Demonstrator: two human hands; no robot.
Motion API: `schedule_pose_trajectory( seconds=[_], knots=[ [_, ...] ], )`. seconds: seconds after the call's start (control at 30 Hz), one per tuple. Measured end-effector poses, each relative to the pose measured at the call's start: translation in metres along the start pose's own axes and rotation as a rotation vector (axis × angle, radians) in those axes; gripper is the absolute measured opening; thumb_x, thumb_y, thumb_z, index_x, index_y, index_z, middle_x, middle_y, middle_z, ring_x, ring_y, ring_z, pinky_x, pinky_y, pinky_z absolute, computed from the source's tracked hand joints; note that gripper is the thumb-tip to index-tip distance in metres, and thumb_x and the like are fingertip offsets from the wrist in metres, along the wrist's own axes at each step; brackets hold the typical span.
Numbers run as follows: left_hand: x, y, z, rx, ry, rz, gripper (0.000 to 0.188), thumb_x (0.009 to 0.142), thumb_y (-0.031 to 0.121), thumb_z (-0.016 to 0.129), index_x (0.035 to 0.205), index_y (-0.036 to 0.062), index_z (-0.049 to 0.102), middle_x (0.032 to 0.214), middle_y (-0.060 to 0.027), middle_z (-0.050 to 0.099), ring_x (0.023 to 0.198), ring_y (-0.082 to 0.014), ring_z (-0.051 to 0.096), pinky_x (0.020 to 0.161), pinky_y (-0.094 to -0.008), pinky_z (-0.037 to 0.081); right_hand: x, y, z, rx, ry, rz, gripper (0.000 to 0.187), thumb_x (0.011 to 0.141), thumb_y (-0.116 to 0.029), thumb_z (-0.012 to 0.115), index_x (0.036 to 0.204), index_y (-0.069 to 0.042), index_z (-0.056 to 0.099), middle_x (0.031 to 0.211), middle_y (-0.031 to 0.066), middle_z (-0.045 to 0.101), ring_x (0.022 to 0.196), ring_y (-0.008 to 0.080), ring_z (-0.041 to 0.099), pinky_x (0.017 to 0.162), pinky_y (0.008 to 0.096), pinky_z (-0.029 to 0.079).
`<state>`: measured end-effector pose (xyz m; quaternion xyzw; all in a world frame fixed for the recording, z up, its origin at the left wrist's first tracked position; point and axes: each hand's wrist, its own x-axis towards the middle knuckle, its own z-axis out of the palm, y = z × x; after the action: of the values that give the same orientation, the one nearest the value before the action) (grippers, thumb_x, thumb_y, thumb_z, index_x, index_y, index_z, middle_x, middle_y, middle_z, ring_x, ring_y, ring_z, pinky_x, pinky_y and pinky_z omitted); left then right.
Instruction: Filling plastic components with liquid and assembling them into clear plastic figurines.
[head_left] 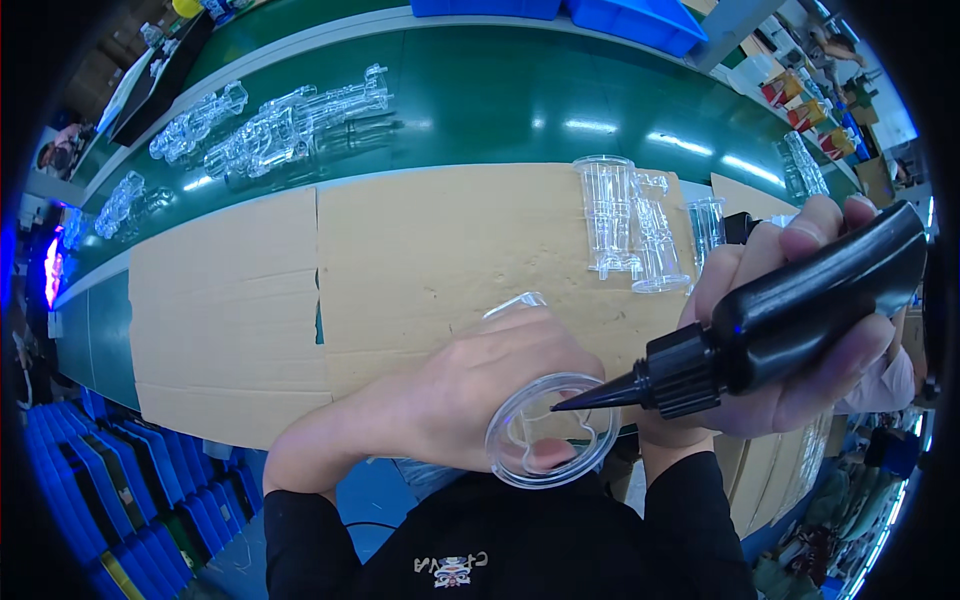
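My left hand [500, 375] is closed around a clear plastic tube-like part whose round flanged end [497, 440] faces up toward me; the rest of that part is mostly hidden behind the hand. In my right hand [745, 265] is a black squeeze bottle [810, 310] with a pointed nozzle, tilted down to the left. The nozzle tip lies over the flanged opening; whether it touches the plastic I cannot tell. Several similar clear plastic parts [607, 215] lie on the cardboard sheet [430, 250], beyond and left of the bottle.
Past the cardboard runs a green work surface [480, 100] with a row of clear plastic assemblies [300, 125] at the far left. Blue bins [640, 22] stand at the back. Many blue trays [130, 490] are stacked at the lower left. More clear parts [803, 165] lie at the far right.
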<state>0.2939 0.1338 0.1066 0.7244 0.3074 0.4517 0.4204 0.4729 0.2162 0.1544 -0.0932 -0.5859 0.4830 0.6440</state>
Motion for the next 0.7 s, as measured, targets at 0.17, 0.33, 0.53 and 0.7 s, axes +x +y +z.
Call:
schedule_pose_trajectory(
  seconds=[0.17,0.33,0.53,0.7],
  knots=[
    [0.002,-0.002,0.000,0.086,0.013,0.072,0.040,0.068,0.011,0.075,0.102,0.0028,0.058,0.094,-0.0099,0.057,0.082,-0.0259,0.053,0.075,-0.0342,0.043,-0.001,0.005,0.006,0.014,-0.002,0.010,0.060,0.092,-0.041,0.052,0.133,-0.002,0.030,0.105,0.0123,0.056,0.052,0.0108,0.054,0.038,0.0219,0.045],
    [0.002,-0.003,0.001,0.100,0.016,0.086,0.040,0.067,0.011,0.074,0.102,0.0026,0.057,0.093,-0.0101,0.057,0.082,-0.0264,0.052,0.074,-0.0337,0.043,-0.003,0.008,0.007,0.035,0.010,0.010,0.061,0.091,-0.040,0.054,0.133,-0.002,0.031,0.106,0.0130,0.056,0.052,0.0117,0.055,0.038,0.0223,0.045],
    [0.003,-0.004,0.001,0.119,0.023,0.100,0.039,0.068,0.011,0.073,0.102,0.0022,0.057,0.093,-0.0102,0.056,0.082,-0.0265,0.052,0.074,-0.0338,0.043,-0.001,0.013,-0.001,0.109,-0.081,-0.019,0.061,0.090,-0.040,0.056,0.132,-0.002,0.032,0.106,0.0136,0.057,0.052,0.0125,0.055,0.037,0.0225,0.046],
    [0.004,-0.006,0.001,0.123,0.020,0.104,0.039,0.068,0.011,0.073,0.102,0.0019,0.058,0.093,-0.0101,0.056,0.082,-0.0263,0.052,0.074,-0.0336,0.043,0.001,0.014,-0.005,0.158,-0.165,-0.046,0.061,0.089,-0.038,0.057,0.131,-0.002,0.032,0.105,0.0138,0.057,0.052,0.0128,0.056,0.037,0.0221,0.046]
  ],
)
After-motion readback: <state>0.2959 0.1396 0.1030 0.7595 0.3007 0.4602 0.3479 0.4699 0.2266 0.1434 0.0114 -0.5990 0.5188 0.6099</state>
